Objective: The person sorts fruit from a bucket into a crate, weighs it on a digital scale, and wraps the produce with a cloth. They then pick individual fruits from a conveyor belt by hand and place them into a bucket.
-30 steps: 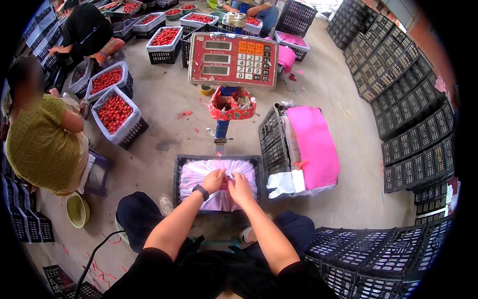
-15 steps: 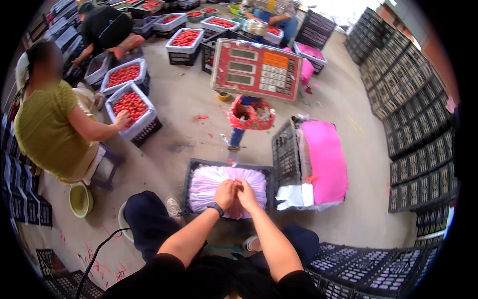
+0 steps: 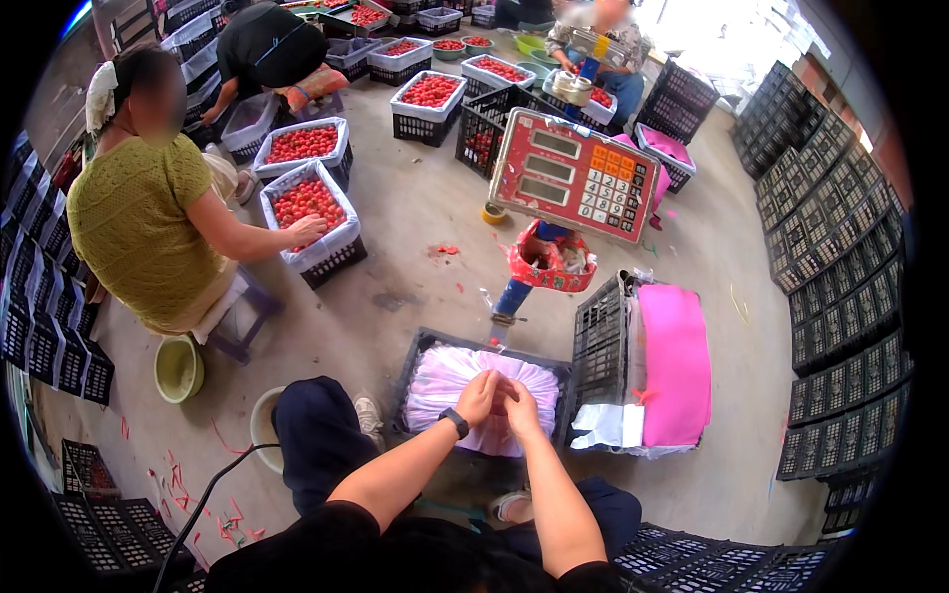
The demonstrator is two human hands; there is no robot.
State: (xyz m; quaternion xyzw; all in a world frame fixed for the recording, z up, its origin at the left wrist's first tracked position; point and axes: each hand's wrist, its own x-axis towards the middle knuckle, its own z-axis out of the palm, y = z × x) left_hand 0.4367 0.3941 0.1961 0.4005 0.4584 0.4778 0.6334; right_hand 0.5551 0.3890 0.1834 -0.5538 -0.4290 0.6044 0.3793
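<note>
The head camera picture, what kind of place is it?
Probably a produce-packing shed: white-lined crates of small red fruit, a red scale, and stacks of black crates.

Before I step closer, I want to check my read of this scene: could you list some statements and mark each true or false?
1. The left hand and right hand are over a pink-white bundle in a black crate. True.
2. Both wrists are bare. False: a dark watch is on the left one.
3. A bright pink sheet lies right of that crate. True.
4. Only green produce shows at upper left. False: red fruit is there.
5. A co-worker's hand is at the fruit. True.
</note>
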